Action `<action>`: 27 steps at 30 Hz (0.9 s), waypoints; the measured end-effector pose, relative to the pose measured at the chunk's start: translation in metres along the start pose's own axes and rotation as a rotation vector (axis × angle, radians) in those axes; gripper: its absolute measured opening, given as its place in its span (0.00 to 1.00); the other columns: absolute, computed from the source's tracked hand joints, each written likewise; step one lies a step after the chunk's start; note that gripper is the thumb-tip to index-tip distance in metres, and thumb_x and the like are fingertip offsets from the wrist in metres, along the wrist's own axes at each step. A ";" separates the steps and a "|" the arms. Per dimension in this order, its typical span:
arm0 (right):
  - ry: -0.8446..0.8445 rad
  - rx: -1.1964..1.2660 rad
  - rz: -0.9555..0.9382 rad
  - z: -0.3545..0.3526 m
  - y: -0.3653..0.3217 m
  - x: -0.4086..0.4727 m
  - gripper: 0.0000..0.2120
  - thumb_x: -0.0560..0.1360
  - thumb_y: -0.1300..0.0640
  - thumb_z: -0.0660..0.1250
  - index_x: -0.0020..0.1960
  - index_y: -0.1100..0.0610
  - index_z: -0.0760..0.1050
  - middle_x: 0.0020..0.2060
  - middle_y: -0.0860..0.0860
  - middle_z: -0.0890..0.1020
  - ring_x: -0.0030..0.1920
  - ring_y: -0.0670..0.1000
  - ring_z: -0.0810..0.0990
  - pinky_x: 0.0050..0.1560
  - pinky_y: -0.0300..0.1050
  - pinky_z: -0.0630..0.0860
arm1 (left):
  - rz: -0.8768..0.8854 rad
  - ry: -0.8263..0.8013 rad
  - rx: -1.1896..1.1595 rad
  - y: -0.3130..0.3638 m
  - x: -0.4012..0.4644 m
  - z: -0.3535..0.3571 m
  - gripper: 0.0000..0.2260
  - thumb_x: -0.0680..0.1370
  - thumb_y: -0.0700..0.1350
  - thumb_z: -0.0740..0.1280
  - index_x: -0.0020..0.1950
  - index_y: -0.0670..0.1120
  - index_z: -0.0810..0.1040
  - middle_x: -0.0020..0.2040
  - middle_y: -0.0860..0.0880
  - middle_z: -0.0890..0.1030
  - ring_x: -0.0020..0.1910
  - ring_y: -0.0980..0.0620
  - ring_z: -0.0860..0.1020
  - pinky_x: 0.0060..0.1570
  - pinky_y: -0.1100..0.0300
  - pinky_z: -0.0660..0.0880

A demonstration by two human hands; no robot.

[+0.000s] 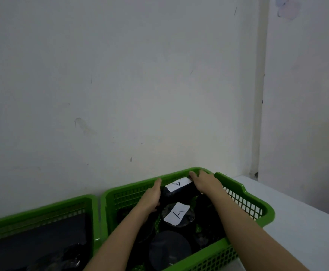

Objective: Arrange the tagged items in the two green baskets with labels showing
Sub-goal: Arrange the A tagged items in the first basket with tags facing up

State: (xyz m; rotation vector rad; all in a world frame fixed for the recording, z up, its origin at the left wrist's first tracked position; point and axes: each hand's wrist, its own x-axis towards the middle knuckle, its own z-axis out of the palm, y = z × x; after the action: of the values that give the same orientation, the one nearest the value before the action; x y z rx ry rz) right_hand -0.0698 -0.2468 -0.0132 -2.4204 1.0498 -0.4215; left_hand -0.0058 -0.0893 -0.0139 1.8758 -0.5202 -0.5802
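Two green baskets sit side by side on a white table (304,216) pushed up against a pale wall (120,85). The right basket (253,194) is the one being worked in; the left basket (42,210) lies just beside it, their rims nearly touching, and holds dark things I cannot make out.

Both of the person's bare arms reach into the right basket toward its far wall. Between the hands lies a black item (179,191) at the back of the basket, with a white label (178,184) on top, facing up, marked with a hand-drawn letter that reads like an A. The left hand (152,196) is pressed against the item's left end, fingers stretched forward along it and reaching up to the basket's far wall. The right hand (205,181) is curled over the item's right end, its fingertips lying on or just beside the edge of the label, close under the basket's far rim. So the item looks held between the two hands, each closed on one end.

Just nearer to the person, below that item and between the two forearms, rests a second dark item (179,216) with its own white label (176,213) showing the same letter. Nearer still lies a round black piece (169,249), no label visible on it. More dark shapes fill the basket's right side, too dim to tell apart.
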 end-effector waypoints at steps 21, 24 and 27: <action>-0.290 0.066 -0.417 0.011 -0.084 -0.025 0.19 0.79 0.52 0.58 0.61 0.66 0.72 0.59 0.63 0.78 0.60 0.60 0.77 0.52 0.46 0.72 | -0.004 0.543 0.034 0.005 0.011 -0.033 0.28 0.80 0.54 0.46 0.72 0.36 0.59 0.72 0.35 0.62 0.70 0.38 0.62 0.66 0.48 0.63; -0.388 -0.098 -0.366 0.038 -0.099 -0.027 0.22 0.81 0.53 0.55 0.66 0.69 0.67 0.64 0.65 0.73 0.64 0.61 0.74 0.54 0.48 0.71 | -0.081 0.579 -0.148 0.008 0.008 -0.036 0.29 0.80 0.55 0.47 0.73 0.35 0.55 0.74 0.35 0.59 0.73 0.38 0.58 0.67 0.47 0.61; -0.423 -0.124 -0.317 0.057 -0.097 -0.032 0.29 0.81 0.53 0.54 0.74 0.68 0.51 0.72 0.66 0.63 0.70 0.62 0.67 0.65 0.51 0.68 | -0.112 0.604 -0.182 0.006 0.011 -0.038 0.30 0.80 0.56 0.47 0.74 0.36 0.54 0.74 0.35 0.59 0.72 0.38 0.58 0.69 0.45 0.60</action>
State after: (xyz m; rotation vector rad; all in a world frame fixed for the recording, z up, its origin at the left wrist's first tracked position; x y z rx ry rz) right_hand -0.0069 -0.1482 -0.0135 -2.6321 0.5267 0.0640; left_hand 0.0257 -0.0708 0.0025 1.7963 0.0337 -0.1052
